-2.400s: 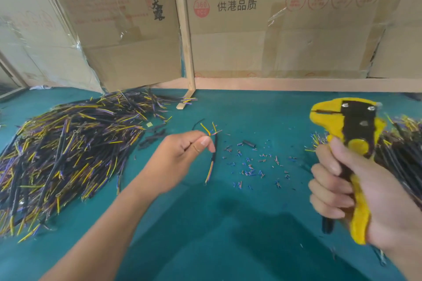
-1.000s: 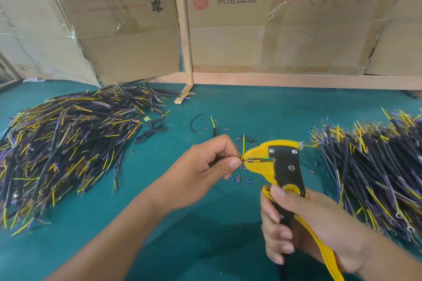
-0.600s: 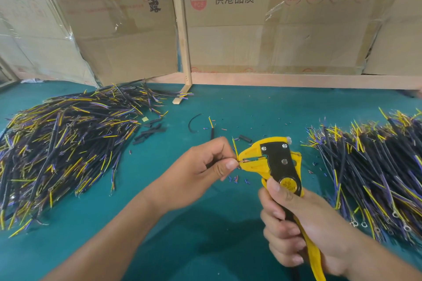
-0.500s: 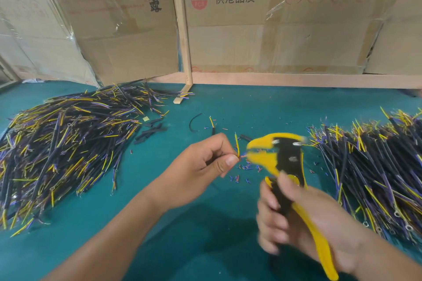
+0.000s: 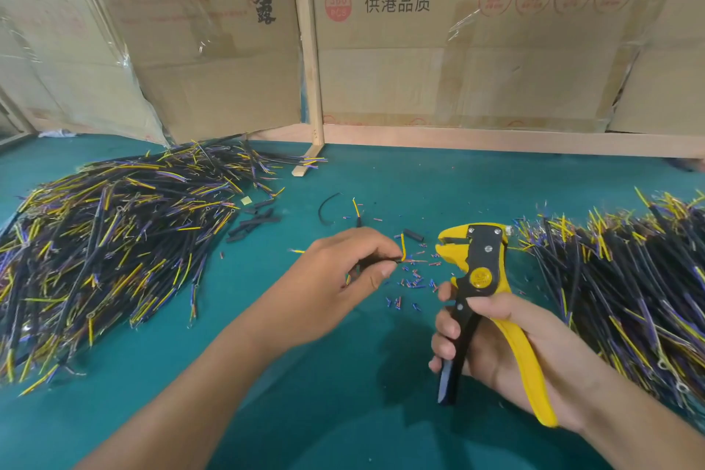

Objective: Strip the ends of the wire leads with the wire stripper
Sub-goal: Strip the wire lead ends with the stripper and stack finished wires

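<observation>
My left hand (image 5: 343, 275) pinches a short black-sheathed wire lead (image 5: 401, 254) between thumb and forefinger. Its yellow core bends upward and a thin bare strand points right. My right hand (image 5: 492, 340) grips the handles of the yellow-and-black wire stripper (image 5: 477, 267). The stripper's jaws face left, slightly parted, a short gap to the right of the lead's tips, not touching them.
A big pile of black, yellow and purple leads (image 5: 95, 248) covers the green table (image 5: 324, 412) at left. Another pile (image 5: 629, 279) lies at right. Small insulation scraps (image 5: 412, 282) are scattered between my hands. Cardboard boxes (image 5: 457, 30) and a wooden rail line the back.
The stripper's jaws were clamped on the lead's end beside my left fingers. They have since pulled off to the right, leaving a gap. My left hand stayed in place holding the lead.
</observation>
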